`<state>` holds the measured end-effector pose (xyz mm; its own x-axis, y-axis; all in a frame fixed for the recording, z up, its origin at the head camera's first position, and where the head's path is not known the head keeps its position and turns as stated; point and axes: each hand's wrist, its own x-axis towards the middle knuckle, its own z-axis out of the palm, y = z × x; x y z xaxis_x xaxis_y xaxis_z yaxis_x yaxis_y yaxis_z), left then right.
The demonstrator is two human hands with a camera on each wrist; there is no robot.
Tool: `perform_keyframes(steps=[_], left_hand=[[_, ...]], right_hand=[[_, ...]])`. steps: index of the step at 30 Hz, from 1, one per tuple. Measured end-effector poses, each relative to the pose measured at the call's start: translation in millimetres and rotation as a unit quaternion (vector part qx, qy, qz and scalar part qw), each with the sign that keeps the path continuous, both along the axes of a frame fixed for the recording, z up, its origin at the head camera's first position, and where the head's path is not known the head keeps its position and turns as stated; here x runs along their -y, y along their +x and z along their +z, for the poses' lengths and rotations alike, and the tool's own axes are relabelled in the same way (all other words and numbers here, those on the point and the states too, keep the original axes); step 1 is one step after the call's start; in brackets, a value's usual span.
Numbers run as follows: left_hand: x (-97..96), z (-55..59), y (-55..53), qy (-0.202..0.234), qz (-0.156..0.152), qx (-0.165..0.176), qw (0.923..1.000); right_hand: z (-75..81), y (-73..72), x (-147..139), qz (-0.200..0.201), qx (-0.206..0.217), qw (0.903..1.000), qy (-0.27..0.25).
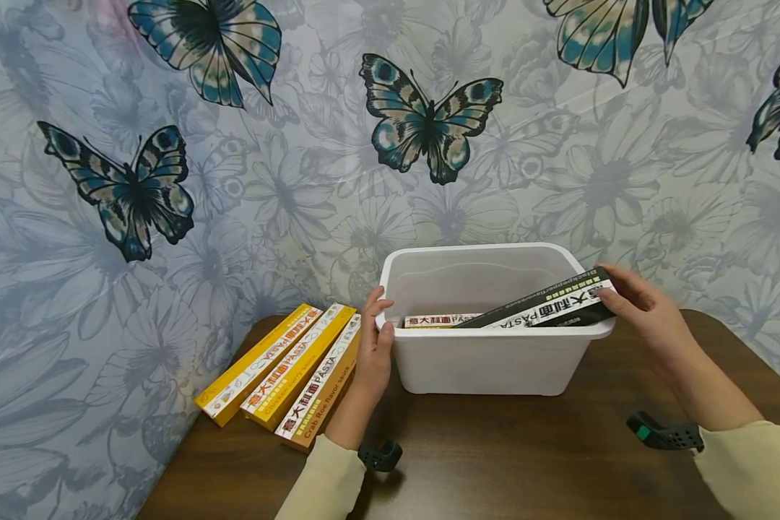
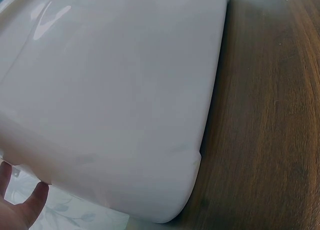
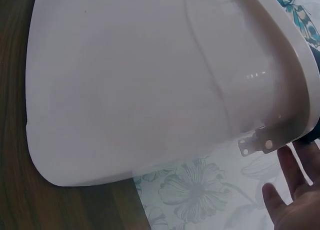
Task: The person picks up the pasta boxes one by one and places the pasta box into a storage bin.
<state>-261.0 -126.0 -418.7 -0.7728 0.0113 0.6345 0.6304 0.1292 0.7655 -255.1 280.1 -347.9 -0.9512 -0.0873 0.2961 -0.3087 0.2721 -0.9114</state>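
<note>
A white plastic bin stands on the table, its open top facing up. My left hand holds its left rim, fingertips over the edge; in the left wrist view, fingers meet the bin wall. At the opposite side, my right hand pinches the right end of a black pasta box. That box slants down to the left into the bin, its raised end above the right rim and its lower end hidden behind the front wall. Inside lies another pasta box, with a white and yellow edge showing.
Left of the bin, two yellow pasta boxes and a brown one lie side by side at a slant, near my left forearm. The brown wooden table meets a butterfly-patterned wall covering behind.
</note>
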Motion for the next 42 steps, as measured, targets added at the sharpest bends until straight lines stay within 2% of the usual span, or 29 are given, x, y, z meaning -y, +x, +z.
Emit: perform_keyframes(steps=[3,9,14,18,21,28,36,42], left_hand=[[-0.1,-0.3,-0.1,-0.002,0.004,0.001,1.0],[-0.6,-0.3,0.3,-0.003,0.005,0.0,1.0],[-1.6,0.6,1.0,0.002,0.003,0.0,1.0],[-1.2,0.1,0.3,0.003,0.002,-0.002,1.0],[-0.8,-0.5,-0.4,0.001,0.003,-0.003,1.0],[-0.5,-0.2,-0.7,0.001,0.001,-0.01,1.0],[-0.2,0.2,-0.3,0.002,0.0,-0.009,1.0],[-0.9,-0.6,0.3,0.002,0.001,-0.004,1.0]], right_hand=[[-0.3,-0.6,0.6,0.003,0.019,0.9994,0.028],[-2.6,-3.5,2.2,0.027,0.041,0.9982,0.035],[-0.7,-5.0,6.5,0.04,0.06,0.9951,0.067],[2.8,-4.7,13.6,0.063,0.042,0.9906,0.114],[4.5,-3.0,17.5,0.065,0.025,0.9879,0.139],[3.9,-2.8,18.5,0.065,0.026,0.9896,0.126],[0.3,-3.6,19.5,0.08,-0.003,0.9881,0.132],[-4.3,-1.9,21.0,0.039,-0.013,0.9896,0.138]])
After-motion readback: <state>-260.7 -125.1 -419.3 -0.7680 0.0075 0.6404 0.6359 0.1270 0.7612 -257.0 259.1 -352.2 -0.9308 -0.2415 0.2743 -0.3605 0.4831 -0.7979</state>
